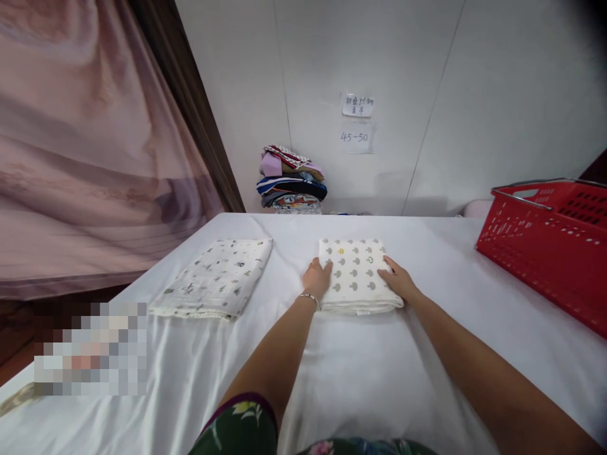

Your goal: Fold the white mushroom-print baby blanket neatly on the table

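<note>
A folded white cloth (pixel 355 268) with grey tree-like prints and a small yellow figure lies flat in front of me on the white-covered table. My left hand (pixel 317 278), with a bracelet at the wrist, grips its left edge, thumb on top. At the right edge, my right hand (pixel 397 280) holds the cloth in the same way, its thumb over the top layer. The other fingers are partly hidden along the sides. To the left lies a second folded white cloth (pixel 215 278) with scattered small dark prints, apart from both hands.
A red plastic basket (pixel 545 246) with a metal handle stands at the right. Behind the table rises a stack of folded fabrics (pixel 291 180). Two paper notes (pixel 358 138) hang on the wall. A pink curtain (pixel 95 139) hangs at the left, above a blurred patch.
</note>
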`<state>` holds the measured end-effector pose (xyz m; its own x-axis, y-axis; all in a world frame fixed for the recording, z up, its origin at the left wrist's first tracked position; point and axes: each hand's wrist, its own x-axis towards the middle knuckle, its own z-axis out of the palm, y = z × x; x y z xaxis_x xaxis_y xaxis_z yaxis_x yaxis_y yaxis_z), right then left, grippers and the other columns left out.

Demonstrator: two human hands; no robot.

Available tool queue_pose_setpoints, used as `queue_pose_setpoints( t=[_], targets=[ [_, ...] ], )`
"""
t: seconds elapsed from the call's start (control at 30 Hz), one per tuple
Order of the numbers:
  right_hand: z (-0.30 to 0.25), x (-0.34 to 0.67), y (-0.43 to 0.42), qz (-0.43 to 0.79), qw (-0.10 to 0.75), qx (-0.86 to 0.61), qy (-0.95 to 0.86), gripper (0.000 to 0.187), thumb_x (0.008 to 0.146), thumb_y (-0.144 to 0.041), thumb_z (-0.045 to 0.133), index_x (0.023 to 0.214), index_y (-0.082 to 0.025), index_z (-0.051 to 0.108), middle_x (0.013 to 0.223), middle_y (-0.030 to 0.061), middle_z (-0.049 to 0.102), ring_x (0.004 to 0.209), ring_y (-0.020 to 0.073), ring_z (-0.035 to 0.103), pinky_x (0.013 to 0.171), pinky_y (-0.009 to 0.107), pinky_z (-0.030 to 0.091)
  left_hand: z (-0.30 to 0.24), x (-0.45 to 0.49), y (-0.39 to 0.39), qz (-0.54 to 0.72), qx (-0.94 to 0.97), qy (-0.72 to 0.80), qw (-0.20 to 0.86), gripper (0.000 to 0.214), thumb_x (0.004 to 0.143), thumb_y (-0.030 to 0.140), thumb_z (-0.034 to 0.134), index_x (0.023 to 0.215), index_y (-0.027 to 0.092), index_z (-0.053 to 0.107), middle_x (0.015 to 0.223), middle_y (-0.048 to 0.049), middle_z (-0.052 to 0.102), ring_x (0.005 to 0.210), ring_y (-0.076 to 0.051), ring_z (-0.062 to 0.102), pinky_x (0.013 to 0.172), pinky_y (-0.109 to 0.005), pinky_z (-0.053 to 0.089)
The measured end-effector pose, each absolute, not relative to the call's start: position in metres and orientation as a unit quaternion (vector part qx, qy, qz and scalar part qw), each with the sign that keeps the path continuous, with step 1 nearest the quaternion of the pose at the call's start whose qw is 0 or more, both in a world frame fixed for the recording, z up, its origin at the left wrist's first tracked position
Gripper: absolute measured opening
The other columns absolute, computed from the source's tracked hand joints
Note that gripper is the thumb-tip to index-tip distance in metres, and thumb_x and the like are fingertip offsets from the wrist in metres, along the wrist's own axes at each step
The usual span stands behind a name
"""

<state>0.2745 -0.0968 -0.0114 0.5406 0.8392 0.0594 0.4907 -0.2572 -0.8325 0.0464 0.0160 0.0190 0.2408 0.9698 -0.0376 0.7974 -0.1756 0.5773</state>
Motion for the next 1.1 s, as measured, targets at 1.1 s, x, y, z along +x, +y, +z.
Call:
queue_pose_setpoints(
  t=[1.1],
  targets=[
    [0.014,0.214,-0.151,0.010,0.319,-0.628,-0.710,0.025,0.091,-0.021,0.041,0.092,-0.022,0.066,0.094,0.0059,0.065,0.091,0.0213,0.056,0.080,0.039,0.048,0.002,0.011,-0.054,0.320,0.902,0.264,0.120,0.015,0.088,0.022,0.052,0.086,0.022,0.067,0.089,-0.0024,0.062,0.087,-0.017,0.053,0.078,-0.033,0.039]
  ],
)
